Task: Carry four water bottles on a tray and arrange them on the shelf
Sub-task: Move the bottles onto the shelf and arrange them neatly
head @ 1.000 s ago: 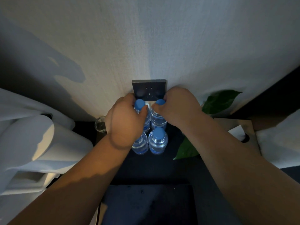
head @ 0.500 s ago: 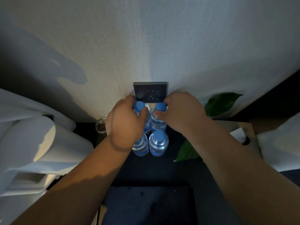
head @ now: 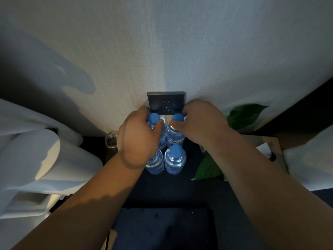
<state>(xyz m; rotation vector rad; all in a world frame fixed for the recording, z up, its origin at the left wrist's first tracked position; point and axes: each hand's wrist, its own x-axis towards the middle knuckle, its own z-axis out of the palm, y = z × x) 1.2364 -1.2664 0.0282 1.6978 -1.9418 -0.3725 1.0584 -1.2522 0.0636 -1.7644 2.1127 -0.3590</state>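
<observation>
Little has shifted since half a second ago: both hands stay where they were on the rear pair of bottles, and all four bottles stand in the same two-by-two block. The left hand has its fingers and thumb curled in, pinching the neck of the back-left bottle just under its blue cap. The right hand does likewise, its fingers pinching the neck of the back-right bottle. Just in front, the front-left bottle is partly hidden by the left wrist, and the front-right bottle stands free beside it. All four rest upright on the dark shelf, close against the pale wall. A dark wall socket sits right behind the rear caps, touching the knuckles of both hands or nearly so. A small clear glass stands just left of the left hand. Green leaves crowd in near the right forearm (one more shows higher against the wall). White fabric bulks at the left edge, and a dark flat panel lies lower, between the forearms.
</observation>
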